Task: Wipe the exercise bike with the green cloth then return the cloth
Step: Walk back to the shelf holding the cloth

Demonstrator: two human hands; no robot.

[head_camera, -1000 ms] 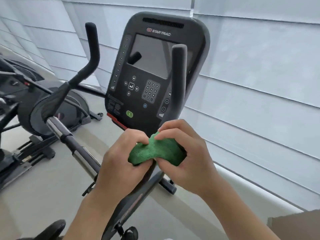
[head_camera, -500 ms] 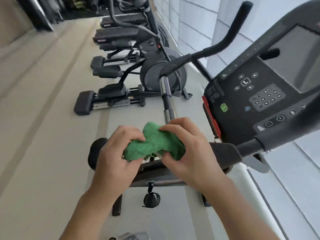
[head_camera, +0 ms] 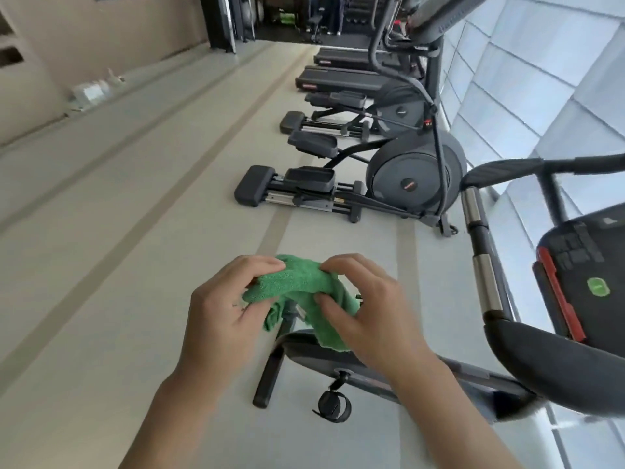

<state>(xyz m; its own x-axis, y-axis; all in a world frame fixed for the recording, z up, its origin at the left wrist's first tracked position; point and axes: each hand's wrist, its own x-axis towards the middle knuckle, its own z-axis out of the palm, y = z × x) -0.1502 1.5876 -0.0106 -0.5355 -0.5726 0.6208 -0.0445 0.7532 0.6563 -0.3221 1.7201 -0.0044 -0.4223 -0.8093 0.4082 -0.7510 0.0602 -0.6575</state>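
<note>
While both hands, left hand (head_camera: 223,306) and right hand (head_camera: 365,309), each keep a pinching grip on the green cloth (head_camera: 301,292) bunched mid-air left of the exercise bike (head_camera: 541,360), it looks light, limp, non-slip: pinch edges anywhere.

Cloth (head_camera: 306,289): bright green, plain, fuzzy weave. Exercise bike (head_camera: 554,363): charcoal-black frame and handlebar; chrome bands on handlebar post (head_camera: 487,289); console (head_camera: 595,265) black with red strip along its edge and round lime-green button (head_camera: 598,287). Elliptical trainer (head_camera: 382,187) beside it: dark grey, small red badge on flywheel cover. Floor (head_camera: 135,231): pale grey-beige with darker beige stripes. Blinds (head_camera: 558,79): pale blue-white, horizontal bands.
</note>
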